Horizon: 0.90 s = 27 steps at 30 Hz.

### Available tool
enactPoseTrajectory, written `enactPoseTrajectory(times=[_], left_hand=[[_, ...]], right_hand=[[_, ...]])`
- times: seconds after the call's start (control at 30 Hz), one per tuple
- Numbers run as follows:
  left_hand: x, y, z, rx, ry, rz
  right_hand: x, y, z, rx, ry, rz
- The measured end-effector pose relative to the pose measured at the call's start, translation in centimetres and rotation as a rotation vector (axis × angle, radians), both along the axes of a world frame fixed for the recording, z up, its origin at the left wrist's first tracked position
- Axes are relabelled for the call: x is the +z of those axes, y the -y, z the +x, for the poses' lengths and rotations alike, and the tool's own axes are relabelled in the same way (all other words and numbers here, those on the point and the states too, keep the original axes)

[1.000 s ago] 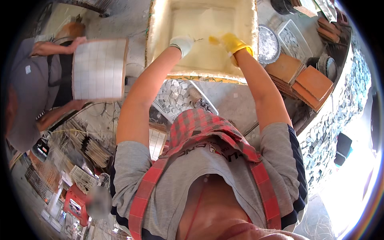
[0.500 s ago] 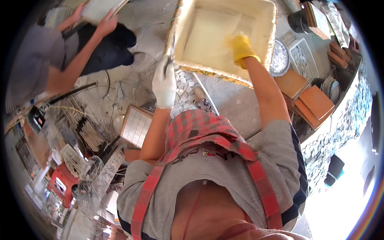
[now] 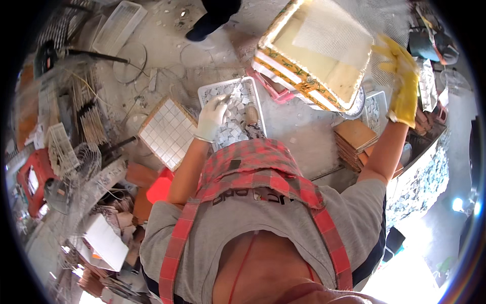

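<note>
L hand point(image 3: 211, 119) white-gloved, fwd, fingers curled. R hand point(image 3: 404, 86) yellow-gloved, farther fwd & well out to R, fingers apart. Both forearms point(image 3: 191, 164) bare.

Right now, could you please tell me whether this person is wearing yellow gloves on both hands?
No, the left hand wears a white glove, while the right hand wears a yellow glove.
</note>
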State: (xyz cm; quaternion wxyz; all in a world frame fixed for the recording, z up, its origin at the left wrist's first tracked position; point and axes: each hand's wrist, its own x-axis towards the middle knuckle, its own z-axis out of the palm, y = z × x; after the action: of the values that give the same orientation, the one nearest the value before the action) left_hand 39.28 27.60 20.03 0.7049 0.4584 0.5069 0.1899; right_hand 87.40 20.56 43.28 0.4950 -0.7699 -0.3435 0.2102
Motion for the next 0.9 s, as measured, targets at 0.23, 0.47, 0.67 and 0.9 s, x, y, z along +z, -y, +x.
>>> enactPoseTrajectory(times=[0.23, 0.47, 0.67, 0.9], left_hand=[[-5.4, 2.8, -11.7, 0.108, 0.366, -0.241], [-7.9, 10.8, -33.4, 0.323, 0.280, -0.346], [-17.1, 16.5, -45.5, 0.636, 0.043, -0.350], [-25.5, 15.2, -51.0, 0.691, -0.132, -0.337]], right_hand=[[-0.1, -2.1, -19.5, 0.384, 0.005, -0.258], [-19.7, -4.7, -38.8, 0.839, -0.391, -0.345], [-34.8, -5.9, -53.4, 0.920, -0.704, -0.474], [-43.7, -7.8, -62.4, 0.878, -0.741, -0.429]])
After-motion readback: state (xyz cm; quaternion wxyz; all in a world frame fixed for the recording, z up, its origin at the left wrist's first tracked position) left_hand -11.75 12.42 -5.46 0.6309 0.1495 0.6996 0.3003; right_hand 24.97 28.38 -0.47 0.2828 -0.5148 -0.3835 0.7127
